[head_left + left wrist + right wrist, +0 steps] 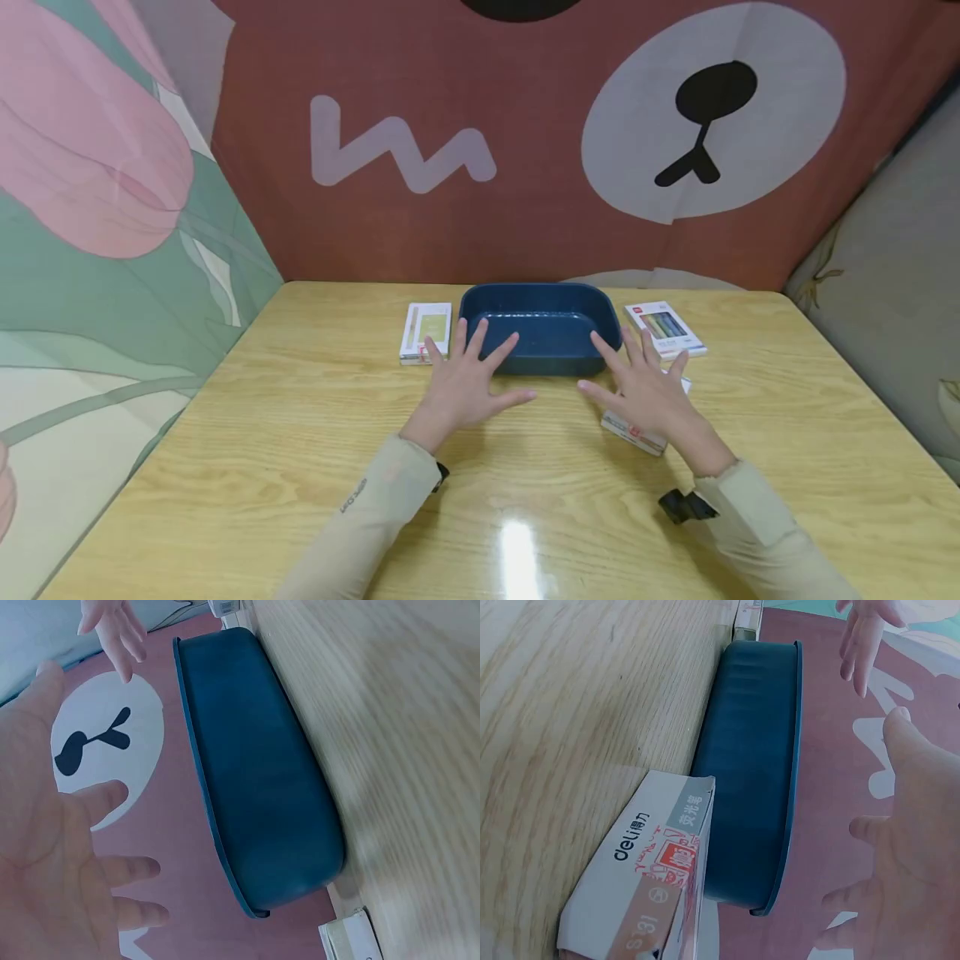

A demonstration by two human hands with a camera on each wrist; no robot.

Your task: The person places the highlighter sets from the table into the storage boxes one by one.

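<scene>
Just beyond the hands, blue tray.

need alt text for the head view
A person's left hand and right hand, spread and empty, hover above a wooden table near a blue tray. One box lies left of the tray, another right, a third partly hidden by the right hand.

From where I stand, this is an indoor place with a table, but whether it is of a home, an office or a studio, I cannot tell. The table top has yellowish wood grain and carries a bright reflection. Behind it is a brown sheet with a large cartoon snout; on the left, a flowered sheet in pink and green; on the right, a greyish sheet with plant drawings. The small boxes on the table look like stationery.
</scene>
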